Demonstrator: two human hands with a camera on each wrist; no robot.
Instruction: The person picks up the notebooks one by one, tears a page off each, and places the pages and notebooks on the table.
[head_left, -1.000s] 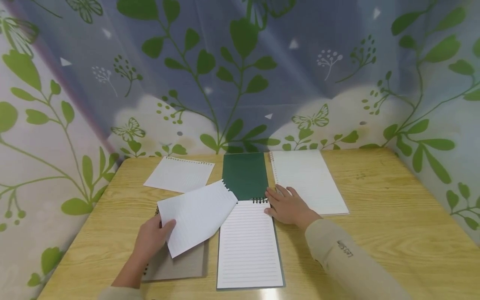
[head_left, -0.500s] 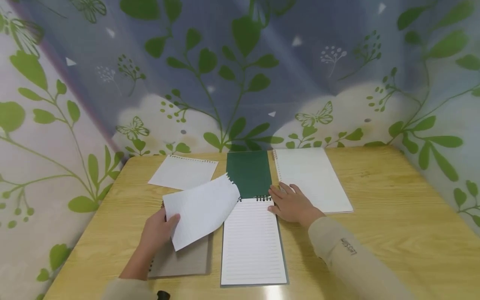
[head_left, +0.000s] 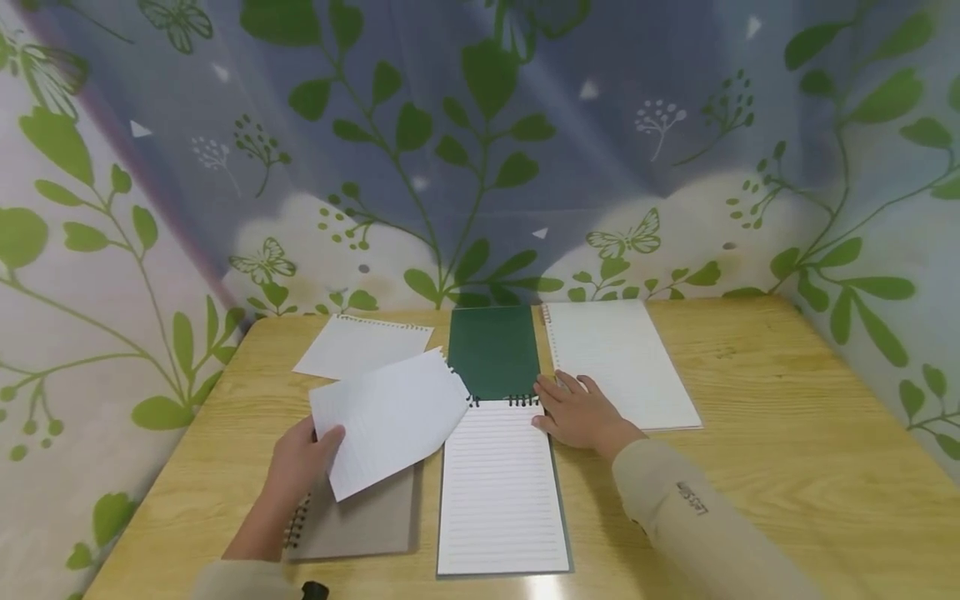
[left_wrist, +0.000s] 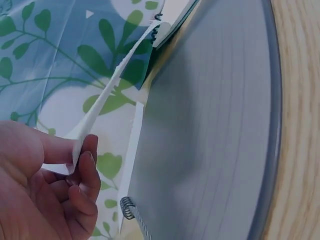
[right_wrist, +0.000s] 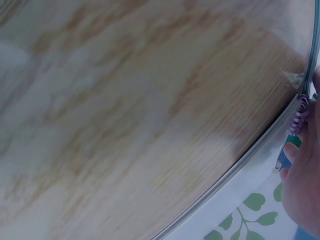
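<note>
My left hand (head_left: 300, 458) pinches the left edge of a white lined sheet (head_left: 390, 421) between thumb and fingers. The sheet slants up to the left, its holed top edge torn off most of the coil. Its right corner meets the black spiral binding (head_left: 522, 401) of an opened notepad (head_left: 502, 492), whose dark green cover (head_left: 492, 350) is folded back. In the left wrist view the sheet (left_wrist: 102, 95) stretches taut from the fingers to the coil. My right hand (head_left: 581, 414) rests at the notepad's upper right corner, fingers extended beside the binding.
Beneath the held sheet lies a grey-brown spiral notebook (head_left: 360, 521). A loose sheet with a holed edge (head_left: 360, 346) lies behind it. At the right a larger white spiral notebook (head_left: 618, 358) lies open. A patterned cloth (head_left: 480, 167) hangs at the table's back.
My left hand has shifted slightly left with the sheet, and the torn edge stands a little farther from the coil. My right hand keeps its place. The view sways slightly.
</note>
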